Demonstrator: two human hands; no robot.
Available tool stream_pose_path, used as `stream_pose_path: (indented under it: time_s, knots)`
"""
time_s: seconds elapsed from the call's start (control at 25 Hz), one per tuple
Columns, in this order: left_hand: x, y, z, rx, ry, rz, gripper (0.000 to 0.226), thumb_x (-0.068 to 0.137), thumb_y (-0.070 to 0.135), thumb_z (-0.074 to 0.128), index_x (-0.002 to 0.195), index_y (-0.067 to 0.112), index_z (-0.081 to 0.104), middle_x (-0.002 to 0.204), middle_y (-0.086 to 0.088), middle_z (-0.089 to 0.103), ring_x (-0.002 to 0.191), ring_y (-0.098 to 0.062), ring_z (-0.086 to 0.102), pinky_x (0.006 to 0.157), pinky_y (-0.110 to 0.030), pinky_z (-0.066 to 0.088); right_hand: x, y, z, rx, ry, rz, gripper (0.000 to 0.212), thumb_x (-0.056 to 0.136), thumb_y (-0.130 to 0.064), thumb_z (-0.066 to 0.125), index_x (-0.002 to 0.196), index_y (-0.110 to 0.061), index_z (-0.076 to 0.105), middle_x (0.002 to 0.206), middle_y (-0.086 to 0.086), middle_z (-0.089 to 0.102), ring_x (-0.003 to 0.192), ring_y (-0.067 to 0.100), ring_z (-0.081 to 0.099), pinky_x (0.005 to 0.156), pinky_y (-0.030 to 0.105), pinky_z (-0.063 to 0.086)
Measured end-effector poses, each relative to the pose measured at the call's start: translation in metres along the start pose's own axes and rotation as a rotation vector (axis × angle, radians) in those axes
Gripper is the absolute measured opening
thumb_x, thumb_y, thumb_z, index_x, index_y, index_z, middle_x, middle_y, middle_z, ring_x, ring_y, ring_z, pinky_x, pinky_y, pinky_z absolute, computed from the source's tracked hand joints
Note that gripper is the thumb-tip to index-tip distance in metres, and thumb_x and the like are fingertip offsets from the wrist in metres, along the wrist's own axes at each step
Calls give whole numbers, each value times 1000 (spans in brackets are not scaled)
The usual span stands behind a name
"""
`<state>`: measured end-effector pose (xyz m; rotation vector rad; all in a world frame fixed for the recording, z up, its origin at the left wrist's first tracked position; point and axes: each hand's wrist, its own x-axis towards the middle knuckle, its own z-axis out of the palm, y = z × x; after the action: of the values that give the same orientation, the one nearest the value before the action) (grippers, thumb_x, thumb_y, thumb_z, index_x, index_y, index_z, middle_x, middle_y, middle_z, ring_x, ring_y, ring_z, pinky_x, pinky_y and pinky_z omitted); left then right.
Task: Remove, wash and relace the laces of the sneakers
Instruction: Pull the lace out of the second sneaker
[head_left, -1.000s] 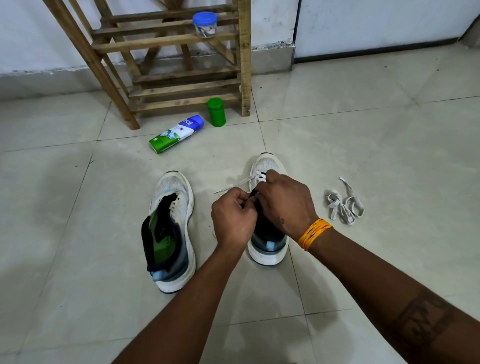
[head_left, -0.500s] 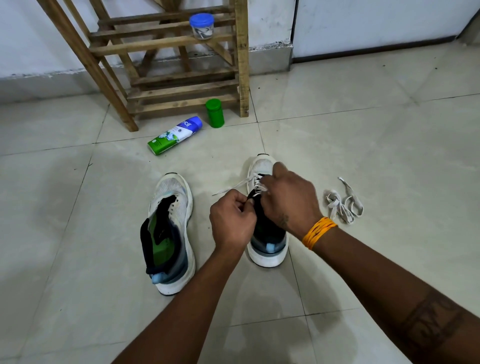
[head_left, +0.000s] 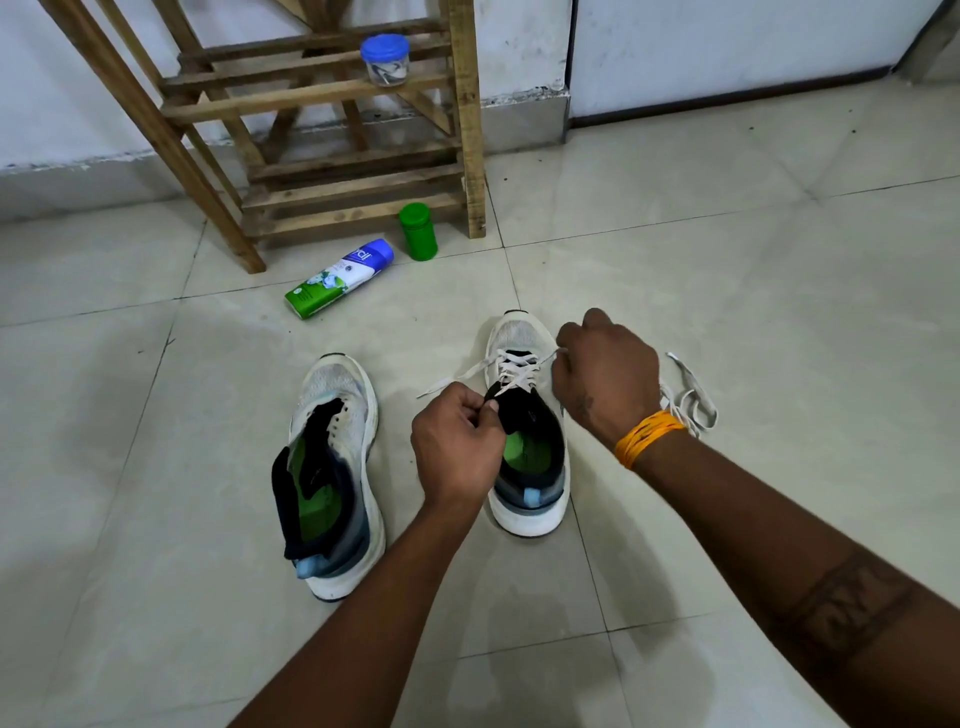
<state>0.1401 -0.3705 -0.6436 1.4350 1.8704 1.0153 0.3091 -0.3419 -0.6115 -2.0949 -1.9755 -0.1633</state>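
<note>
A person sits over a pale tiled floor (head_left: 727, 312), both bare forearms reaching forward to two white running sneakers that stand side by side, toes pointing away. The right sneaker (head_left: 527, 467) carries a white lace (head_left: 511, 371) criss-crossed through its far eyelets only; one free end trails out to the left across the floor. The left hand (head_left: 457, 452) pinches the black tongue near the shoe's collar, fingers curled round it. The right hand (head_left: 605, 371), with an orange thread band at the wrist, is clenched round the lace's other end and draws it up and to the right, just beside the toe. The left sneaker (head_left: 332, 467) has bare eyelets, its tongue flopped open over a green insole. A second lace (head_left: 685, 400) lies in a loose heap on the floor to the right, partly hidden behind the right wrist. Far off, a wooden rack (head_left: 322, 156) holds a small blue-lidded jar (head_left: 385, 58); a green bottle (head_left: 418, 231) and a fallen green-and-white tube (head_left: 340, 278) lie before it. Whether the lace is going in or coming out cannot be told. Likely risks: a hard tug may leave the two ends uneven, twist the flat lace, or drag the light shoe across the smooth tile if the tongue hold slips
</note>
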Motion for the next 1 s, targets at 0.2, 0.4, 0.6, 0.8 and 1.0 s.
stream_pose_path:
  time_s: [0.2,0.4,0.6,0.8,1.0]
  knots:
    - [-1,-2,2,0,6,26,16,86,23,74,73,22,63,63,8,64,62,-11,62,62,-30,51,-21,-34,7,32,-62,-270,11,84,-25,66,83,-15,64,87,10,58,68,37,62,49,32,32]
    - [-1,-1,2,-9,4,12,16,86,22,73,74,21,63,64,7,65,65,-13,64,66,-35,54,-19,-26,15,81,17,-128,19,82,-25,65,72,-11,58,76,9,56,60,36,58,48,30,26]
    - [-3,1,5,-17,-1,15,17,86,21,73,73,20,63,64,7,65,64,-14,63,66,-37,54,-18,-28,11,120,19,-38,18,76,-27,55,72,-10,57,78,11,54,59,37,55,48,30,28]
    - [-4,-7,7,3,7,146,13,85,20,72,75,19,62,69,8,64,67,-12,61,66,-38,51,-23,-36,-3,542,-43,53,21,82,-16,62,100,-16,74,103,2,69,82,28,66,71,36,52]
    - [-6,-11,8,-16,34,142,11,84,19,72,77,19,63,71,8,65,68,-14,62,66,-40,52,-16,-46,-7,876,-388,362,20,92,-9,61,78,-21,69,80,9,74,59,29,71,62,46,64]
